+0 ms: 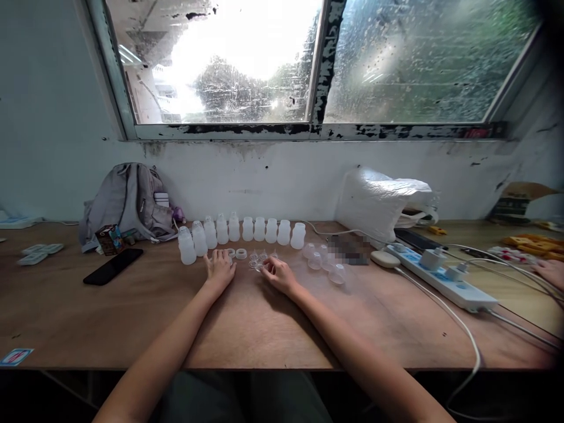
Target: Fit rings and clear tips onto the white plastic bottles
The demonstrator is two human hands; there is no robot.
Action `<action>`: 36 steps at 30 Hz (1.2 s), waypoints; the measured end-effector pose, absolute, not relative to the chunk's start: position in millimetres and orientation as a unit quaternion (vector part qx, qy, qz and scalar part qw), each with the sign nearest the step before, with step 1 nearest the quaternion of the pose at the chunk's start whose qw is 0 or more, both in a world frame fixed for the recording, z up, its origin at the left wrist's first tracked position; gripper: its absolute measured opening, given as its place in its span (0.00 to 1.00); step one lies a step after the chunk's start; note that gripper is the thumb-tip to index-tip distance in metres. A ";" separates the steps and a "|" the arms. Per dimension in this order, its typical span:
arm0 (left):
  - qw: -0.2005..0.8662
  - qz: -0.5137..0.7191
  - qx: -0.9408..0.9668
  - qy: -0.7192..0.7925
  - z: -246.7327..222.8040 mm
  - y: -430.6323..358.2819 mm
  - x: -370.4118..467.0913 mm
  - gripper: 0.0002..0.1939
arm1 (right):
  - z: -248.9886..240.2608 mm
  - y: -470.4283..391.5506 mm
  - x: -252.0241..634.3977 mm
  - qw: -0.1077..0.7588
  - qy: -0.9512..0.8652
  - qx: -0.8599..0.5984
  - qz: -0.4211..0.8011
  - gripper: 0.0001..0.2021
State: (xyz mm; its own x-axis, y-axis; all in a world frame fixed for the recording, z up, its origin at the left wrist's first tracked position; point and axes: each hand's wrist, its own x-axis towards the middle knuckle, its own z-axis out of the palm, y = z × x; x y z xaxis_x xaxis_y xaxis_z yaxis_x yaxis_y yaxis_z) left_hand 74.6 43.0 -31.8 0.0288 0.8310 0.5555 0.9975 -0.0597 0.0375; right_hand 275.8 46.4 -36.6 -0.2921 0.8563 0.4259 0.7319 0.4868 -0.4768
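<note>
A curved row of milky baby bottles [259,230] stands upright before my hands. The ones at the left, such as the end bottle [187,247], carry clear tops; those at the right have none. My left hand [220,269] rests with its fingers stretched forward over the table, beside the white collar rings [241,254]. Between the hands lies a small group of clear bottle nipples [254,258]. My right hand [279,275] bends its fingers in a pinch at the near edge of that group, on a clear nipple. Several clear dome caps [314,260] lie to its right.
A grey backpack [127,202] and a black phone [113,267] sit at the left. To the right are a white power strip [445,279] with cables, a white bag [379,202] and a blurred dark object [348,250]. Another person's hand [550,272] shows at the far right.
</note>
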 end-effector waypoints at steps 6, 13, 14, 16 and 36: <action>0.187 -0.248 -0.707 -0.636 -37.2 52.7 58.6 0.08 | -39.5 35.3 261.7 0.306 -0.846 -0.431 0.067 0.09; 0.109 -0.385 -0.809 -0.431 -25.3 45.4 75.2 0.08 | -41.5 43.4 259.7 0.431 -0.761 -0.438 0.207 0.07; 0.096 -0.393 -0.821 -0.403 -24.2 43.0 79.1 0.08 | -41.9 44.8 260.2 0.446 -0.743 -0.445 0.227 0.08; 0.078 -0.404 -0.833 -0.369 -23.2 38.6 85.3 0.11 | -42.3 46.5 260.7 0.471 -0.713 -0.452 0.256 0.08; 0.057 -0.347 -0.862 -0.365 -21.1 32.3 88.9 0.20 | -27.2 34.3 254.6 0.515 -0.575 -0.302 0.560 0.15</action>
State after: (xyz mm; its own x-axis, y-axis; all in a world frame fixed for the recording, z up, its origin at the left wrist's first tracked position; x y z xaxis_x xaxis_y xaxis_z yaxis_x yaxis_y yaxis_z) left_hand 88.9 32.3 -21.1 0.4934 0.5898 0.6394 0.6691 -0.7270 0.1543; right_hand 254.6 34.3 -27.2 -0.2871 0.9237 0.2537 -0.2290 0.1910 -0.9545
